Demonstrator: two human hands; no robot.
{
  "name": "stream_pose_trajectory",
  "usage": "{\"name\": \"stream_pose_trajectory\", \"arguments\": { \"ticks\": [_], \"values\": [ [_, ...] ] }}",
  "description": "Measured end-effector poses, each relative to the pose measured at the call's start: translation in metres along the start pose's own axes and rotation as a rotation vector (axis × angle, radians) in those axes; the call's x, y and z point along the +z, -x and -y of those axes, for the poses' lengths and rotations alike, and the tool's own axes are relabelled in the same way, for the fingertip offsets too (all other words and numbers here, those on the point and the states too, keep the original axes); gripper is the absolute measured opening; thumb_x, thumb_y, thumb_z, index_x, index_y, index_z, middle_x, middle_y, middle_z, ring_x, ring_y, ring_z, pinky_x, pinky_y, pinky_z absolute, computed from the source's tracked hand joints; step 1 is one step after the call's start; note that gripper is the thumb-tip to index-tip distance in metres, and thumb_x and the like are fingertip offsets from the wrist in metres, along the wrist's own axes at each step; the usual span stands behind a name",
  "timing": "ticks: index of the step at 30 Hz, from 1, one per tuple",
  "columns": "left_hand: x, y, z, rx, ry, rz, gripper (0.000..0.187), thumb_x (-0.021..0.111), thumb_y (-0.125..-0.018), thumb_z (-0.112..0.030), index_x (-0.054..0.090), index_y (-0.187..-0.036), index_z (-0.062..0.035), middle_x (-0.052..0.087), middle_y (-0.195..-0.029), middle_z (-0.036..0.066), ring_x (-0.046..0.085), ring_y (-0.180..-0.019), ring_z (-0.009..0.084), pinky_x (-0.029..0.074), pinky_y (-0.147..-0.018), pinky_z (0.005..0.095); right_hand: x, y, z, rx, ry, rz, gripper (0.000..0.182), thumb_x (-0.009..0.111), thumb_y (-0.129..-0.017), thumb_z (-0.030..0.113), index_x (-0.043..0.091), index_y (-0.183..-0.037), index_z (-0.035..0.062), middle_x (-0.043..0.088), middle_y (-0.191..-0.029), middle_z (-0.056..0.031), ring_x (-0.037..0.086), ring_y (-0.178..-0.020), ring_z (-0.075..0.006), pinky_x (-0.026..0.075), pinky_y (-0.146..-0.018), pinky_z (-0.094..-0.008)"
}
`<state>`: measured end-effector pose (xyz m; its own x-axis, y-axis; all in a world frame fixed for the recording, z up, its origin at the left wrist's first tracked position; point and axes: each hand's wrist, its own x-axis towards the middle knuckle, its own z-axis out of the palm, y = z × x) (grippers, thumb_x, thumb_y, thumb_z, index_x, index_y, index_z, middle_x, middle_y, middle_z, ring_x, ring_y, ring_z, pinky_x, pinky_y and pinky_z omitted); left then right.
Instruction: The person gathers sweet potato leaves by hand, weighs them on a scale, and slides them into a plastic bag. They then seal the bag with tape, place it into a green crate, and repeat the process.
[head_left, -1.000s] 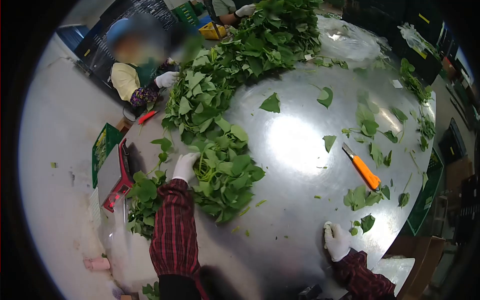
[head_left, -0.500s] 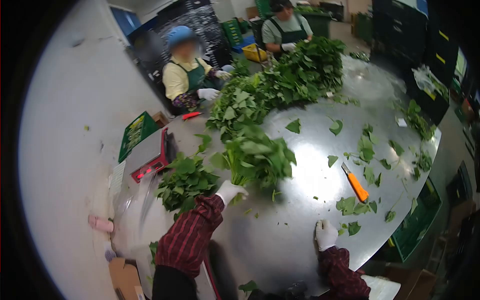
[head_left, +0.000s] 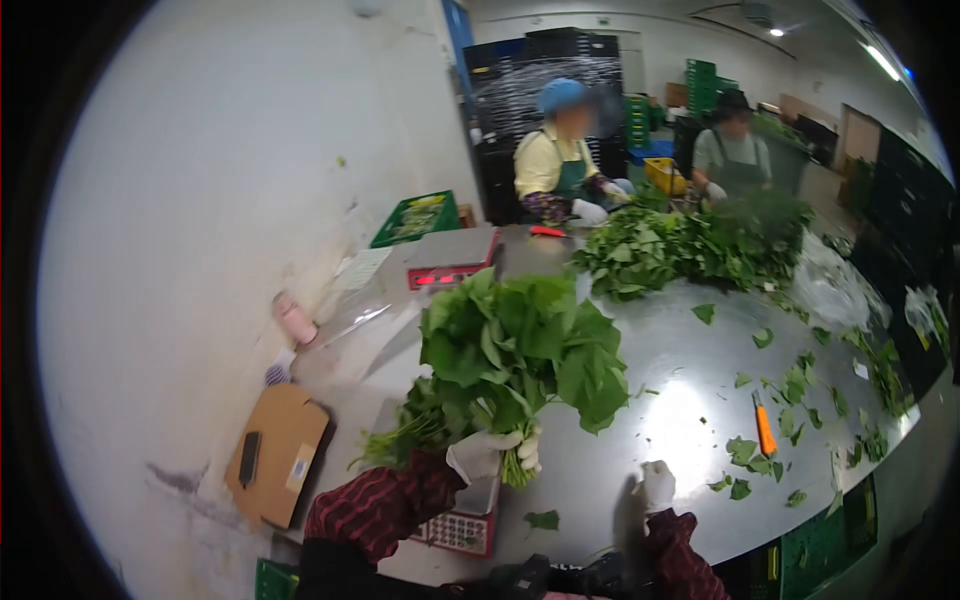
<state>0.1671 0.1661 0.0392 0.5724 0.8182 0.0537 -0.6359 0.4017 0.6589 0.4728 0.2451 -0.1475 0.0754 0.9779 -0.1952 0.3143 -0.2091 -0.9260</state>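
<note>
My left hand [head_left: 490, 455], in a white glove, is closed around the stems of a bunch of leafy greens [head_left: 520, 345]. The broad leaves fan out upward over the steel table. Beneath and left of it, another heap of greens [head_left: 415, 425] lies by a red-edged scale [head_left: 458, 532] with a keypad, partly covered. My right hand [head_left: 658, 485], also gloved, rests on the table with its fingers curled in; nothing shows in it. Right of that hand lie loose leaves [head_left: 745, 455] and an orange-handled knife [head_left: 764, 428].
A large pile of greens [head_left: 690, 245] spans the table's far side, where two gloved co-workers stand. At the far left are a second scale [head_left: 450, 255], a red knife [head_left: 547, 231] and a green crate [head_left: 415, 217]. A cardboard box [head_left: 275, 455] stands near left.
My left hand has drawn the bunch off the far pile side, nearer to me and above the heap by the near scale. My view has turned left. My right hand stays on the table.
</note>
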Motion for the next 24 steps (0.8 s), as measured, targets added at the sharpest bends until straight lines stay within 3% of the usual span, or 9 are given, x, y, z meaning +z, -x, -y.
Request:
{"name": "stream_pose_trajectory", "arguments": {
  "ticks": [6, 9, 11, 13, 16, 18, 21, 23, 24],
  "values": [
    [0.008, 0.099, 0.008, 0.215, 0.212, -0.13, 0.036, 0.058, -0.088, -0.025, 0.044, -0.114, -0.0062, 0.044, -0.077, 0.001, 0.047, -0.077, 0.0178, 0.039, -0.087, 0.0381, 0.083, 0.117, 0.075, -0.112, 0.047, 0.612, 0.03, 0.055, -0.089, 0.029, 0.064, -0.085, 0.0009, 0.057, -0.051, -0.0068, 0.057, -0.042, -0.0148, 0.043, -0.041, -0.0278],
    [0.023, 0.144, -0.01, 0.32, 0.026, -0.359, 0.037, 0.061, -0.086, -0.027, 0.044, -0.112, -0.0069, 0.038, -0.072, 0.0, 0.041, -0.071, 0.0164, 0.036, -0.08, 0.0363, 0.104, 0.158, 0.106, 0.171, 0.018, 0.955, 0.038, 0.056, -0.089, 0.034, 0.065, -0.083, -0.002, 0.056, -0.05, -0.0062, 0.054, -0.04, -0.0145, 0.041, -0.04, -0.0261],
    [0.023, 0.176, -0.034, 0.44, -0.073, -0.47, 0.034, 0.059, -0.087, -0.018, 0.044, -0.112, -0.0029, 0.047, -0.074, 0.005, 0.049, -0.071, 0.021, 0.042, -0.079, 0.0414, 0.124, 0.171, 0.104, 0.277, -0.11, 1.115, 0.051, 0.051, -0.091, 0.042, 0.061, -0.093, -0.0076, 0.06, -0.06, -0.0081, 0.051, -0.043, -0.0104, 0.04, -0.042, -0.0235],
    [0.016, 0.219, -0.064, 0.494, -0.601, -0.729, 0.023, 0.056, -0.087, -0.011, 0.051, -0.106, 0.0013, 0.059, -0.082, 0.012, 0.06, -0.077, 0.0251, 0.05, -0.074, 0.0389, 0.142, 0.183, 0.103, 0.383, -0.213, 1.138, 0.053, 0.049, -0.092, 0.043, 0.059, -0.097, -0.0082, 0.061, -0.065, -0.0088, 0.05, -0.044, -0.0103, 0.04, -0.042, -0.0232],
    [-0.006, 0.265, -0.09, 0.534, -0.758, -0.901, 0.018, 0.059, -0.085, -0.009, 0.059, -0.099, 0.0023, 0.064, -0.091, 0.014, 0.061, -0.085, 0.0221, 0.05, -0.073, 0.0344, 0.167, 0.189, 0.091, 0.519, -0.342, 1.204, 0.058, 0.043, -0.094, 0.045, 0.052, -0.109, -0.0095, 0.063, -0.078, -0.0098, 0.045, -0.044, -0.0097, 0.036, -0.042, -0.022],
    [0.011, 0.273, -0.108, 0.413, -1.251, -1.367, 0.021, 0.064, -0.081, -0.01, 0.059, -0.097, 0.0022, 0.064, -0.085, 0.009, 0.061, -0.072, 0.0171, 0.049, -0.067, 0.0293, 0.175, 0.201, 0.099, 0.534, -0.455, 1.132, 0.061, 0.038, -0.094, 0.049, 0.054, -0.107, -0.0086, 0.059, -0.068, -0.0051, 0.039, -0.041, -0.0085, 0.033, -0.042, -0.0218],
    [-0.044, 0.269, -0.125, 0.739, -1.577, -1.163, 0.019, 0.068, -0.079, -0.012, 0.062, -0.093, -0.0003, 0.065, -0.084, 0.007, 0.061, -0.073, 0.0152, 0.049, -0.068, 0.0293, 0.181, 0.204, 0.094, 0.555, -0.501, 1.089, 0.059, 0.036, -0.095, 0.049, 0.059, -0.104, -0.0049, 0.045, -0.05, 0.0021, 0.033, -0.039, -0.0075, 0.029, -0.041, -0.0227],
    [-0.111, 0.265, -0.123, 0.729, -1.178, -1.022, 0.025, 0.068, -0.078, -0.01, 0.061, -0.1, -0.001, 0.065, -0.09, 0.009, 0.061, -0.078, 0.0169, 0.049, -0.07, 0.0293, 0.178, 0.208, 0.103, 0.546, -0.616, 1.028, 0.047, 0.039, -0.096, 0.041, 0.063, -0.094, 0.0001, 0.037, -0.043, 0.0046, 0.03, -0.037, -0.0082, 0.024, -0.039, -0.0236],
    [-0.102, 0.255, -0.12, 0.616, -1.368, -0.995, 0.04, 0.07, -0.075, -0.011, 0.055, -0.11, -0.0022, 0.062, -0.1, 0.012, 0.06, -0.087, 0.0198, 0.048, -0.076, 0.0305, 0.18, 0.207, 0.098, 0.547, -0.62, 1.01, 0.047, 0.039, -0.096, 0.041, 0.063, -0.094, 0.0001, 0.037, -0.043, 0.0046, 0.03, -0.037, -0.0082, 0.024, -0.039, -0.0236]
  ]
}}
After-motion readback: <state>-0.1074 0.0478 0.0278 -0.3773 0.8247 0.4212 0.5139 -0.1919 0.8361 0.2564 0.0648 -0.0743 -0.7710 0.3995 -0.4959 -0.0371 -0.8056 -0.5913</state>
